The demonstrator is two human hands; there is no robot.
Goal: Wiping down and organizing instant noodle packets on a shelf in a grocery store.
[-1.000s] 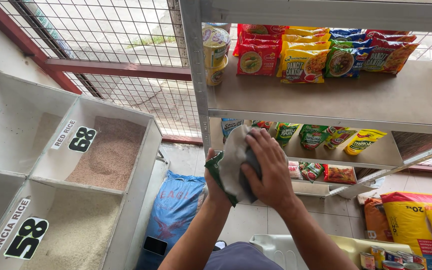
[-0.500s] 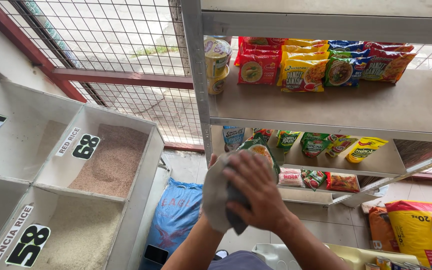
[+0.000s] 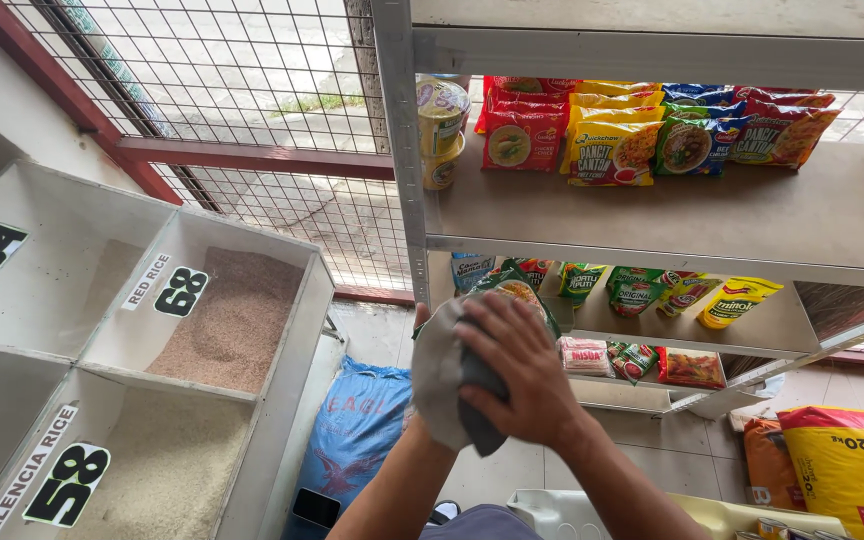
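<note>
My right hand (image 3: pixel 520 372) presses a grey cloth (image 3: pixel 440 380) against a green and orange snack packet (image 3: pixel 518 290), of which only the top edge shows above the cloth. My left hand (image 3: pixel 420 318) is almost wholly hidden behind the cloth and seems to hold the packet from the far side; its forearm rises from below. Both hands hover in front of the metal shelf rack (image 3: pixel 652 215), near its left upright.
Instant noodle packs (image 3: pixel 612 150) and cup noodles (image 3: pixel 440 115) line the upper shelf, with smaller packets (image 3: pixel 682 295) below. White bins hold red rice (image 3: pixel 237 320) and white rice (image 3: pixel 162 470) at left. A blue sack (image 3: pixel 357 425) and yellow sacks (image 3: pixel 837 460) lie on the floor.
The hands shifted slightly left in view, and the right hand slid across the cloth so that it now covers more of the packet.
</note>
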